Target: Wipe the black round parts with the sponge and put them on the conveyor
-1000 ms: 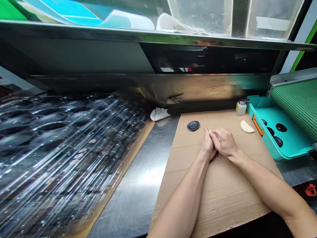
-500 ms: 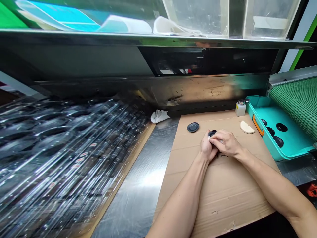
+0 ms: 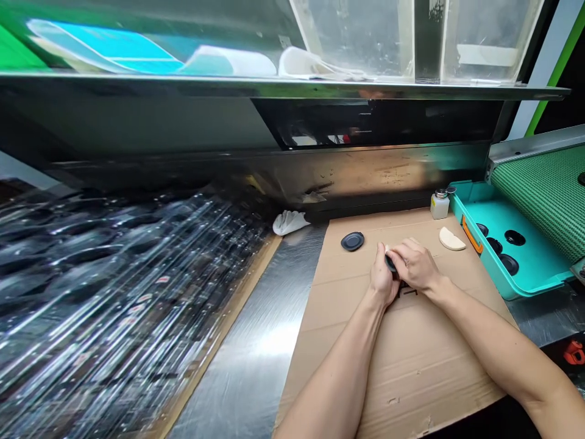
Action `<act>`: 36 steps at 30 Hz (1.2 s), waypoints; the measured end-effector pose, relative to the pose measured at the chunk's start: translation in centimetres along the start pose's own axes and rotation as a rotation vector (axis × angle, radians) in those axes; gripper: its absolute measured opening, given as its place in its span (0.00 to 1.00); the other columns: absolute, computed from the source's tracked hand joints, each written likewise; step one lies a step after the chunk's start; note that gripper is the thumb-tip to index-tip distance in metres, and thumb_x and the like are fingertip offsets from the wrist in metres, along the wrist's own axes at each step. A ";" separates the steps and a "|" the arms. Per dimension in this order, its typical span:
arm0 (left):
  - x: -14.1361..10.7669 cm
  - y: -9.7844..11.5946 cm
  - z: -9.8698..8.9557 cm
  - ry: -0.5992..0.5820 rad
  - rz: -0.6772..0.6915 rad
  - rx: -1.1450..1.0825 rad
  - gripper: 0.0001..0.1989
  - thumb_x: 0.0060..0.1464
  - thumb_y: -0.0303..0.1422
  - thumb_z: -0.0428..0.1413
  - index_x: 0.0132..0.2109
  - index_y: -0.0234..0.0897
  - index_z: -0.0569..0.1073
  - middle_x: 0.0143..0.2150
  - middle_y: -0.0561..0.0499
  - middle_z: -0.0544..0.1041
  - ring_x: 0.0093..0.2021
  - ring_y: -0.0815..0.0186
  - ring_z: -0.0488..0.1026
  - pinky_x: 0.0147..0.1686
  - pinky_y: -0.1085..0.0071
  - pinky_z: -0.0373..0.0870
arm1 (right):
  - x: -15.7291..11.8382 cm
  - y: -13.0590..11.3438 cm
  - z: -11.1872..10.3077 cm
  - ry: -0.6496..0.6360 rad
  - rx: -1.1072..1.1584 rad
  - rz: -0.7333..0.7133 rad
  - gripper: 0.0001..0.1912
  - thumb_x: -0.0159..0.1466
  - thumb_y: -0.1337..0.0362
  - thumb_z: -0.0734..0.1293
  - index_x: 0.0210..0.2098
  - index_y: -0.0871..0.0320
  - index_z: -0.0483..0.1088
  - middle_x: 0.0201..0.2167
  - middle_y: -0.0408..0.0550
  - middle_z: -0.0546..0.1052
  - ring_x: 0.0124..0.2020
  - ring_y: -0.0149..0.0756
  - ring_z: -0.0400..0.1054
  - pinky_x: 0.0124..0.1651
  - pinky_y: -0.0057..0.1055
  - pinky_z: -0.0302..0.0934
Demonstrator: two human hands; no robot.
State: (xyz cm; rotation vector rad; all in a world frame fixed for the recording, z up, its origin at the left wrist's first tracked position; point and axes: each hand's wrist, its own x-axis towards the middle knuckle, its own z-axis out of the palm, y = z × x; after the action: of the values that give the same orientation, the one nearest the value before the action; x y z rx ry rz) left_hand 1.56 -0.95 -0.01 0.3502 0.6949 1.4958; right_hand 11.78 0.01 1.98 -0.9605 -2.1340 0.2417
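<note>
- Left hand: curled round the dark part, thumb upright beside it, fingers clamped on it; the grip appears meant to steady the part from beneath.
- Right hand: laid over the part from the other side, fingertips and thumb drawn together, apparently pinching the pale bit; this looks like the finer grip of the two.
- Dark part: between the hands, above the cardboard, mostly hidden by fingers.
- Pale bit: at the meeting of the fingertips, too small to identify.
- Cardboard: spread over the metal table, probably to guard parts against scratches.
- Disc: dark, lying alone on the cardboard beyond the left hand, within easy reach.
- Pad: cream, half-round, flat on the cardboard, on the right hand's side.
- Bottle: upright at the far edge, beside the bin, seemingly set back to avoid knocks.
- Bin: teal, holding several dark pieces, near the belt, perhaps for catching them.
- Trays: clear, massed leftward, apart from both hands.
</note>
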 end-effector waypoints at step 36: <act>0.4 0.2 -0.5 -0.107 0.086 0.391 0.20 0.61 0.42 0.50 0.25 0.35 0.72 0.17 0.52 0.69 0.14 0.70 0.62 0.15 0.74 0.57 | 0.6 1.8 -1.9 -0.068 -0.062 0.223 0.10 0.71 0.65 0.63 0.36 0.58 0.74 0.35 0.48 0.76 0.39 0.35 0.69 0.43 0.28 0.57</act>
State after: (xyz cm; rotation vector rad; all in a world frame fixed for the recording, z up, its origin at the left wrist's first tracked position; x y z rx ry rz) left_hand 1.02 -0.61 -0.38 0.7607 0.8951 1.4058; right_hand 13.90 1.43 2.85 -1.2443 -2.1052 0.3241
